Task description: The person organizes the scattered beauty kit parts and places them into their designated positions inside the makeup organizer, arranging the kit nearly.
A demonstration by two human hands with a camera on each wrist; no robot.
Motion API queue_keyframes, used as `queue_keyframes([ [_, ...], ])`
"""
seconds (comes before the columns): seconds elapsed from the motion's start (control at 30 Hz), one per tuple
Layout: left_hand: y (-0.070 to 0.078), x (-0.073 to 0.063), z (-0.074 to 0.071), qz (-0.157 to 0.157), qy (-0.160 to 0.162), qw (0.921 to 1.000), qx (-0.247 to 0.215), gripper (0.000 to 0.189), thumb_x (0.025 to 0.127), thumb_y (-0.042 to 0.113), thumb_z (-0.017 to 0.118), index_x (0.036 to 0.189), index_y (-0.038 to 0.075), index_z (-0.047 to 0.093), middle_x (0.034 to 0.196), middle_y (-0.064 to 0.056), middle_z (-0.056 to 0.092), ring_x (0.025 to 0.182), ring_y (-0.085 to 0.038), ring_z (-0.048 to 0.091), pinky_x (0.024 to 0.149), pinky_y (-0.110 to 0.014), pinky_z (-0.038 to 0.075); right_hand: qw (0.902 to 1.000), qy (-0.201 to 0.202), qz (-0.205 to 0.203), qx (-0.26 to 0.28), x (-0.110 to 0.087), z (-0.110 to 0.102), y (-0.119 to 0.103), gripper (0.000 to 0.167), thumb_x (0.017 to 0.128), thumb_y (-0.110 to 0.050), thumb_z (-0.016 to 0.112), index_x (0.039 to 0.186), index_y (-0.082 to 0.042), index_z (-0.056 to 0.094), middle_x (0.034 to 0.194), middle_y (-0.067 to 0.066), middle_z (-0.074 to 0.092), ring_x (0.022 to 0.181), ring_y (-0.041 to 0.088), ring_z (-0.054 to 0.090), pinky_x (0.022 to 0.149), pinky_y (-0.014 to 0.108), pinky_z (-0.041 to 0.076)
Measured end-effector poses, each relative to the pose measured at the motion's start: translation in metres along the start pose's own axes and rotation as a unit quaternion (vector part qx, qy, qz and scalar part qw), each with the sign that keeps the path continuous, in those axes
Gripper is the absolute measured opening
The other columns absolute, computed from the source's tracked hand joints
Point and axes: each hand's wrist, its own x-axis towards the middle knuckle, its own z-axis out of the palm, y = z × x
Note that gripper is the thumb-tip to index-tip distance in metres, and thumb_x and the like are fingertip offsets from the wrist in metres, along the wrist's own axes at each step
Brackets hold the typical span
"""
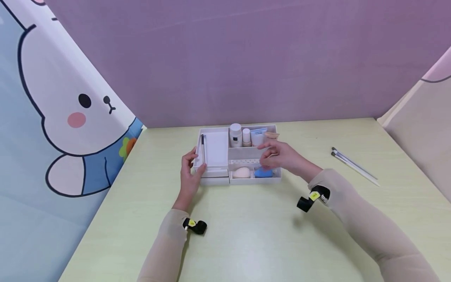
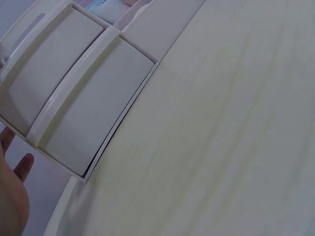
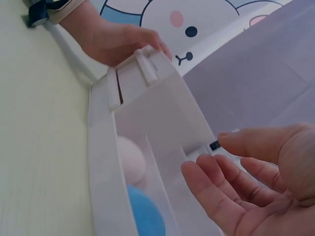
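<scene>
A white desktop organizer (image 1: 215, 181) stands mid-table. My left hand (image 1: 190, 174) grips its left front corner, thumb at the front and fingers along the side. Above the right-hand compartments, my right hand (image 1: 276, 154) hovers with loosely bent fingers, thumb apart and nothing between them. The back compartment holds a white bottle (image 1: 235, 136), a smaller white bottle (image 1: 246, 138), a blue-and-white tube (image 1: 258, 137) and a pinkish packet (image 1: 272, 135). In front lie a pale pink sponge (image 1: 241, 172) and a blue sponge (image 3: 146, 211). A dark-ended pen (image 1: 202, 149) lies in the top left tray.
Two slim pens or brushes (image 1: 356, 168) with dark ends lie on the table at the right. Two drawer fronts (image 2: 101, 93) show on the organizer's left half. A purple cloth backdrop (image 1: 246, 62) rises behind the table, with a cartoon-print cloth (image 1: 70, 156) at the left.
</scene>
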Motion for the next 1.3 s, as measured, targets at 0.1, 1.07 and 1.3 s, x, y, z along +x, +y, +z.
queue_keyframes([
  [0.1, 0.0, 0.0, 0.0, 0.001, 0.0, 1.0, -0.001, 0.036, 0.09, -0.003, 0.061, 0.118, -0.015, 0.043, 0.15, -0.027, 0.04, 0.135, -0.04, 0.037, 0.104, -0.046, 0.028, 0.9999, 0.004, 0.01, -0.001, -0.007, -0.01, 0.01, 0.051, 0.09, 0.003, 0.064, 0.137, 0.008, 0.045, 0.098, 0.015, 0.061, 0.083, 0.025, 0.069, 0.078, 0.04, 0.057],
  [1.07, 0.002, 0.0, 0.001, 0.003, 0.0, 1.0, -0.001, 0.036, 0.089, -0.005, 0.061, 0.118, -0.016, 0.043, 0.15, -0.028, 0.039, 0.132, -0.04, 0.039, 0.102, -0.043, 0.03, 0.9912, 0.097, 0.087, -0.027, -0.049, -0.093, 0.08, 0.058, 0.092, -0.001, 0.065, 0.14, 0.013, 0.037, 0.101, 0.01, 0.062, 0.082, 0.017, 0.069, 0.078, 0.035, 0.057],
  [1.3, 0.003, 0.0, 0.001, 0.002, 0.002, 1.0, -0.002, 0.036, 0.088, -0.006, 0.06, 0.118, -0.016, 0.042, 0.15, -0.028, 0.039, 0.131, -0.04, 0.039, 0.101, -0.041, 0.03, 0.9893, 0.106, 0.09, -0.045, -0.056, -0.113, 0.088, 0.06, 0.093, -0.003, 0.065, 0.141, 0.014, 0.034, 0.103, 0.008, 0.064, 0.081, 0.014, 0.07, 0.076, 0.034, 0.057],
])
